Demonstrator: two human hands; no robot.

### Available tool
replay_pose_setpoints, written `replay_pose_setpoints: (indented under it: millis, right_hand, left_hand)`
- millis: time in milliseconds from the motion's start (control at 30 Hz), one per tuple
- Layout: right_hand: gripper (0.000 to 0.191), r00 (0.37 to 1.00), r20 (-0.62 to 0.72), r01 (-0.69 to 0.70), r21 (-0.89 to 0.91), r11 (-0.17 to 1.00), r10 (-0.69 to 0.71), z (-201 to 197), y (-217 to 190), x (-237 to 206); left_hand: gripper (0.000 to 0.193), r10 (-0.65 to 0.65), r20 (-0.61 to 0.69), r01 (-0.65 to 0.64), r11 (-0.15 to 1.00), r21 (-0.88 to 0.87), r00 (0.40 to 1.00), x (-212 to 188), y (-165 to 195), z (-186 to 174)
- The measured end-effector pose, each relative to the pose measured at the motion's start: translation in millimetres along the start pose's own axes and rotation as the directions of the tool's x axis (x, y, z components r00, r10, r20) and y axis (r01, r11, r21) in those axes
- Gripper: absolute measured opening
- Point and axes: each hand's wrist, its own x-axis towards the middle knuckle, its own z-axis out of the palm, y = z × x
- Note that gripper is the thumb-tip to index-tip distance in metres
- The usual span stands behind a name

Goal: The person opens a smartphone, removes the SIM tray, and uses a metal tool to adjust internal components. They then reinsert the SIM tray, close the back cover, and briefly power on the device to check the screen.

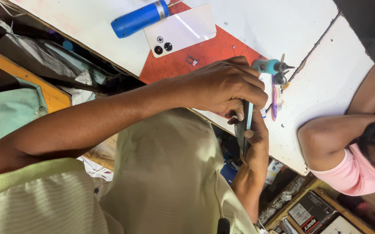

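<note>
My left hand (224, 86) and my right hand (256, 145) both grip a slim dark phone (244, 125), held edge-on to the camera just off the edge of the white table (326, 78). The left fingers curl over the phone's upper end. My right thumb presses against its lower side. The phone's face is hidden from view. My left forearm reaches in from the left across my light green shirt.
On the table lie an orange-red work mat (209, 54), a white phone back cover (181, 30), a blue cylindrical tool (139, 18), a small teal bottle (269, 66) and a purple hand tool (275, 97). Another person in a pink top (352, 173) leans at the right. Boxes (311, 212) sit below.
</note>
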Motion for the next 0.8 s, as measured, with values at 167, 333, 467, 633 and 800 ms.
replay_pose_setpoints:
  millis: [167,333,467,633,800]
  right_hand:
    - [0.083,1.000,0.014,0.003,0.000,1.000,-0.003,0.1,-0.9,-0.1]
    - [0.087,1.000,0.024,0.009,0.000,1.000,-0.009,0.1,-1.4,-0.1]
    - [0.088,1.000,0.016,0.005,0.012,1.000,-0.006,0.3,-0.7,0.2]
    - [0.090,1.000,0.020,0.011,0.014,1.000,-0.011,0.1,-0.1,1.0]
    - [0.089,1.000,0.025,0.013,0.011,1.000,-0.013,-0.9,0.3,1.0]
  left_hand:
    - [0.028,-0.005,-0.011,0.005,1.000,-0.021,1.000,-0.1,-0.2,-0.1]
    - [0.028,-0.001,-0.012,0.001,1.000,-0.030,1.000,-0.2,0.5,-0.4]
    - [0.028,-0.001,-0.012,0.000,1.000,-0.026,1.000,0.2,0.8,-0.5]
    - [0.027,-0.006,-0.006,0.006,1.000,-0.014,1.000,0.1,0.4,-0.4]
    - [0.026,0.015,-0.024,-0.016,1.000,-0.023,1.000,-0.4,-0.9,0.6]
